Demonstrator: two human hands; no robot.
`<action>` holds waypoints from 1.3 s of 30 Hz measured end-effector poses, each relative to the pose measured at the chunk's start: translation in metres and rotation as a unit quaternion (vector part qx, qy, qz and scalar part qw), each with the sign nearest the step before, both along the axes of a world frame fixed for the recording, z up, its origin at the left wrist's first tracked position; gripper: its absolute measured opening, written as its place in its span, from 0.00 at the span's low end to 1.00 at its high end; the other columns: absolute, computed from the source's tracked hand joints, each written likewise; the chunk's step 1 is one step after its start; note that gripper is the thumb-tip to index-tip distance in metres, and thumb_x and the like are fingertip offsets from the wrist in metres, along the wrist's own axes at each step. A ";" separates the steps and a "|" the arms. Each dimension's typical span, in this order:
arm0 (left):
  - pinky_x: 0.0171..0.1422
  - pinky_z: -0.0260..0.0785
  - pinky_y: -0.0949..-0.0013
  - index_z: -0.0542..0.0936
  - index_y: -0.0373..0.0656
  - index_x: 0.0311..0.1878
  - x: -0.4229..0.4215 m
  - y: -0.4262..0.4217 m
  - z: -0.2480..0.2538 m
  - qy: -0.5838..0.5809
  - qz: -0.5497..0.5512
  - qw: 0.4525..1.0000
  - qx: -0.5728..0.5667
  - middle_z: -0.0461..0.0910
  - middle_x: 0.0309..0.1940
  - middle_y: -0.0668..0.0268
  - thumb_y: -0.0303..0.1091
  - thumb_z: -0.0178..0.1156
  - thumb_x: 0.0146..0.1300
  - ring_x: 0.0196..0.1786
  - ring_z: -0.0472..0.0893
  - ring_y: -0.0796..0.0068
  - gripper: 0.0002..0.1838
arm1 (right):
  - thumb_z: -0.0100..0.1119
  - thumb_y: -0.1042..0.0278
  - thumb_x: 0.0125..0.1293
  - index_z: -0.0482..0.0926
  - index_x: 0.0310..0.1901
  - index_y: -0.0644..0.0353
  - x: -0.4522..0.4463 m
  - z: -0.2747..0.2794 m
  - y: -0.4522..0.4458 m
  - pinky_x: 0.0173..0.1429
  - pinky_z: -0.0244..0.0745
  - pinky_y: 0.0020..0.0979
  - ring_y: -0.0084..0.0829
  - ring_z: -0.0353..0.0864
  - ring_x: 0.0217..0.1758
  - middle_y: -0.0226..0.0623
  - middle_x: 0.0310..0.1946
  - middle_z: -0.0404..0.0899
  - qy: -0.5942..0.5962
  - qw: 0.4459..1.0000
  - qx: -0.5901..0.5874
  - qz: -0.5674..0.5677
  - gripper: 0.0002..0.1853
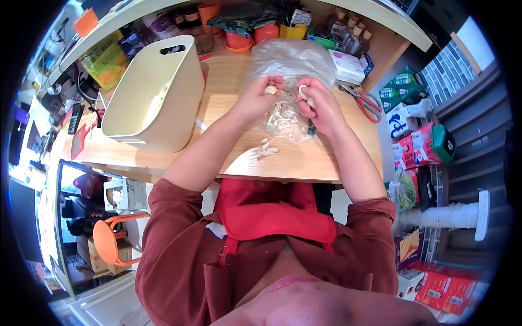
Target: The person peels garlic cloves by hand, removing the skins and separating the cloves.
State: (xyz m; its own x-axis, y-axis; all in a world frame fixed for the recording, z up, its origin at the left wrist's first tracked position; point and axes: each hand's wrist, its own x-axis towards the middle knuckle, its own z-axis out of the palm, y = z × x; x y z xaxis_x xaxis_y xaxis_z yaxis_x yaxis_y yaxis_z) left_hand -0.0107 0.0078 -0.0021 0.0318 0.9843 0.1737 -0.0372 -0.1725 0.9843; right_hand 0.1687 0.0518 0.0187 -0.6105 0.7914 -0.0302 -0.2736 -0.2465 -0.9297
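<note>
The left hand (261, 96) curls its grip around a pale garlic piece (271, 89), while the right hand (322, 104) has a narrow pinch on a white garlic clove (303, 88), both held just above a clear plastic bag (293, 53). The bag lies spread between the forearms on the table (225, 68), probably so loose bits drop into it, though a few scraps (266, 148) lie beside its near edge. The cream bin (187, 103) stands left, seemingly within easy reach; red-handled scissors (369, 107) rest right, clear of the fingers.
</note>
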 end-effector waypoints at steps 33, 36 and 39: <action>0.50 0.72 0.69 0.65 0.38 0.55 0.004 -0.008 0.013 -0.122 -0.111 0.983 -0.079 0.69 0.49 0.62 0.26 0.43 0.66 0.48 0.74 0.73 0.15 | 0.59 0.74 0.53 0.75 0.39 0.59 -0.005 -0.008 -0.002 0.42 0.70 0.31 0.38 0.74 0.39 0.38 0.35 0.74 -0.248 0.783 0.568 -0.058 0.11; 0.46 0.73 0.71 0.66 0.38 0.54 0.006 -0.009 0.015 -0.138 -0.093 0.982 -0.092 0.71 0.46 0.62 0.29 0.46 0.66 0.44 0.75 0.75 0.15 | 0.59 0.73 0.55 0.75 0.39 0.60 -0.005 -0.011 0.000 0.42 0.70 0.30 0.38 0.75 0.39 0.39 0.35 0.74 -0.248 0.797 0.546 -0.069 0.09; 0.40 0.71 0.75 0.69 0.38 0.49 0.003 -0.003 0.006 -0.107 -0.097 0.987 -0.069 0.74 0.40 0.64 0.32 0.48 0.65 0.39 0.76 0.78 0.12 | 0.59 0.72 0.57 0.75 0.39 0.60 -0.006 -0.011 -0.001 0.42 0.70 0.28 0.33 0.76 0.38 0.38 0.35 0.75 -0.255 0.834 0.482 -0.083 0.08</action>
State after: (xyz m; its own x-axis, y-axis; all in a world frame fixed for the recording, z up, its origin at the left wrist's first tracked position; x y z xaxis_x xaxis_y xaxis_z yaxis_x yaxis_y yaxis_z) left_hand -0.0078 0.0048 0.0038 0.1998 0.9779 0.0623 -0.2663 -0.0070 0.9639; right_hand 0.1631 0.0508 0.0082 -0.5930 0.6700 0.4466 0.2610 0.6846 -0.6806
